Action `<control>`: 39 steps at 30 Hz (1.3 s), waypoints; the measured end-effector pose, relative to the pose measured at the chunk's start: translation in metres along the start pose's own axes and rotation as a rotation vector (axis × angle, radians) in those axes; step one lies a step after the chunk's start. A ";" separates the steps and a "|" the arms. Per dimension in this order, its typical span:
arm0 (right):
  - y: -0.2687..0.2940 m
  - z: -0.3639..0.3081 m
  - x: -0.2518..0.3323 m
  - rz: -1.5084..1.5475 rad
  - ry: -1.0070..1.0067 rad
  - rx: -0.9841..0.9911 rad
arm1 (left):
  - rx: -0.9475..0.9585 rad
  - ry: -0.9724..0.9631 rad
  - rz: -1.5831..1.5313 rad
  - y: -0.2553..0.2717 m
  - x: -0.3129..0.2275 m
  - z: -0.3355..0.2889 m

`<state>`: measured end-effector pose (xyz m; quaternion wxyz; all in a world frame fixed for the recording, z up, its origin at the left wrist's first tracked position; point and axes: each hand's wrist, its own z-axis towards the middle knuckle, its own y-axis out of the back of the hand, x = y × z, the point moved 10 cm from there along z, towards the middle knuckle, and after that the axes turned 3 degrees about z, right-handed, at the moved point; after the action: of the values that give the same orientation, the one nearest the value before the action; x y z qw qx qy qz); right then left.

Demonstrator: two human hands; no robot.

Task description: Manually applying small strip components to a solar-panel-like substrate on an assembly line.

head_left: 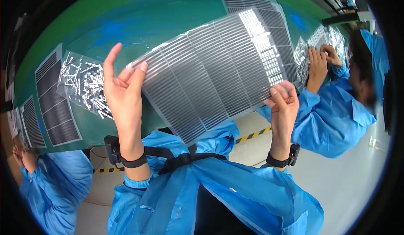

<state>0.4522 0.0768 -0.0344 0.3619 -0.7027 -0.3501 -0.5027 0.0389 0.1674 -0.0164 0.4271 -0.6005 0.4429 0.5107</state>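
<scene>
I hold a clear plastic sheet [202, 73] with dark parallel stripes, raised and tilted above the table's near edge. Small silvery-white pieces sit in rows along its right end. My left hand [125, 83] pinches the sheet's upper left corner between thumb and fingers, one finger stuck up in the air. At the lower right corner, my right hand [283, 104] grips the sheet between thumb and fingertips. Just left of my left hand lies a clear bag [84, 81] of loose small white-and-silver strips. Beyond the held sheet, several similar striped sheets [281, 26] lie overlapping, partly covered by it.
The green table [168, 9] carries more striped sheets [57, 102] at the left. On the right, a co-worker's hands [320, 61] work over a small sheet beside a shiny bag [301, 60]. Another person's hands [24, 158] show at the far left. Yellow-black tape [254, 134] marks the floor.
</scene>
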 end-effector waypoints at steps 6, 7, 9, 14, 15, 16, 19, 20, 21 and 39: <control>0.001 -0.029 -0.015 -0.261 -0.161 0.058 | -0.114 -0.402 0.581 0.005 -0.034 -0.038; 0.002 -0.033 -0.013 -0.259 -0.166 0.059 | 0.031 -0.335 0.608 0.000 -0.031 -0.052; -0.010 -0.032 -0.009 -0.290 -0.147 0.100 | 0.338 -0.323 0.689 -0.020 -0.021 -0.080; -0.024 -0.026 -0.004 -0.392 -0.148 0.249 | 0.683 -0.327 0.989 -0.060 -0.002 -0.131; -0.025 -0.027 -0.007 -0.418 -0.171 0.278 | 0.656 -0.353 1.077 -0.059 0.007 -0.130; -0.028 -0.026 -0.009 -0.457 -0.183 0.289 | 0.630 -0.381 1.163 -0.057 0.013 -0.130; -0.042 -0.026 0.016 -0.398 -0.009 0.418 | 0.591 -0.414 1.169 -0.051 0.010 -0.132; -0.040 -0.019 0.022 -0.410 0.020 0.373 | 0.594 -0.434 1.188 -0.049 0.011 -0.133; -0.050 -0.015 0.013 -0.013 -0.173 0.424 | 0.618 -0.489 1.158 -0.054 0.003 -0.140; -0.003 0.224 0.075 -1.307 0.123 -0.039 | 0.526 -0.828 1.138 -0.180 0.026 -0.153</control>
<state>0.5702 0.2807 -0.0137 -0.0113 -0.3216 -0.6744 -0.6645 0.2510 0.0607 -0.0135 0.3583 0.0842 0.5953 0.7143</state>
